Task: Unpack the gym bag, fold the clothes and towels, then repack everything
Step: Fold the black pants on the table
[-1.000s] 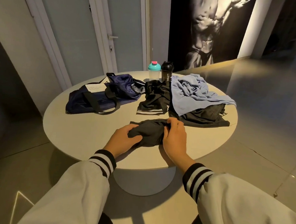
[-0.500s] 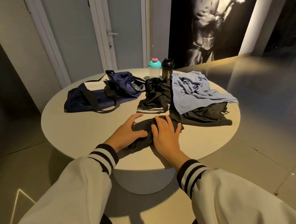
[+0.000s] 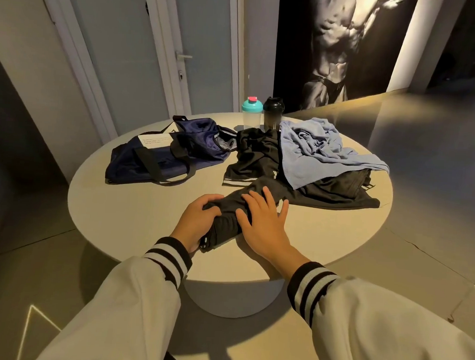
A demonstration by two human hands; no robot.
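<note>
While the round table (image 3: 144,229) holds the navy gym bag (image 3: 154,160) far left and the blue towel (image 3: 315,154) far right, the black garment (image 3: 227,224) lies near centre and is best smoothed outward before creasing. The left hand (image 3: 197,222) grips its near end, and the right hand (image 3: 267,226) presses flat. Half a second ago the left lay flat too.

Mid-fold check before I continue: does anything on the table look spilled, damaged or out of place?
Nothing stands out. The teal-capped bottle and the black bottle stand upright at the far edge. The blue towel lies crumpled over black clothes, simply not yet folded. The bag lies slumped at the left.
</note>
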